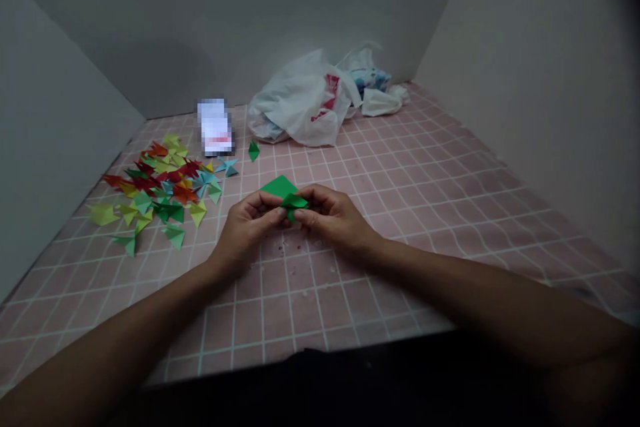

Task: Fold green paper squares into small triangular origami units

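My left hand (246, 221) and my right hand (331, 212) meet at the middle of the pink checked tabletop (400, 187). Both pinch a small folded piece of green paper (293, 202) between thumbs and fingertips. Just behind the hands lies a flat green paper sheet (278, 185), partly hidden by my fingers. A single folded green piece (254, 150) sits farther back.
A heap of folded paper pieces (160, 187) in red, yellow, green and blue covers the left of the table. A small blurred packet (215, 127) stands at the back. White plastic bags (310, 100) lie by the far wall. Grey walls enclose three sides.
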A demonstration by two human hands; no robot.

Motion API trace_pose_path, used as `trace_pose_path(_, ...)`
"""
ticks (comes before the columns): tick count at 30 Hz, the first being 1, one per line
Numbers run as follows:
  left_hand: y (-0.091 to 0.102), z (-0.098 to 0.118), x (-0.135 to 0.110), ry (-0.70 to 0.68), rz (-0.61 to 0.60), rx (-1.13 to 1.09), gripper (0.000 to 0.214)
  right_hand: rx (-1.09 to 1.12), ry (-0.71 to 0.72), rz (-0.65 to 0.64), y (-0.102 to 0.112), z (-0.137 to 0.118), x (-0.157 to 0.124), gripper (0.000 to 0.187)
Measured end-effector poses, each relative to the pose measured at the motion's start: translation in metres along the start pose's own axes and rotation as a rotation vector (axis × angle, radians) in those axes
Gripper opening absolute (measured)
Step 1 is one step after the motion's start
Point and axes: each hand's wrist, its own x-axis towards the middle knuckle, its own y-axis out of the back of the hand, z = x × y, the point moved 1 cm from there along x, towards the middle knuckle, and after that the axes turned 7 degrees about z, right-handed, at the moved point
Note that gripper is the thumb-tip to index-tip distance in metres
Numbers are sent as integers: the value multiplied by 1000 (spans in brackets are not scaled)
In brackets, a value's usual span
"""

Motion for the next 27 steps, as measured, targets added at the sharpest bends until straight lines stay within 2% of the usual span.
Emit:
trace_pose_path(6,-3,3,-4,-84,-13,114,13,-125,50,94,4,2,1,11)
trace_pose_path(18,-6,8,-6,-140,-1,220,8,-260,129,132,5,-1,-2,13)
trace_pose_path(23,-7,11,-8,-159,18,268,10,-257,169,134,5,0,-2,11)
trace_pose_path(27,-7,13,-12,-214,57,289,13,-134,124,156,4,-1,-3,7)
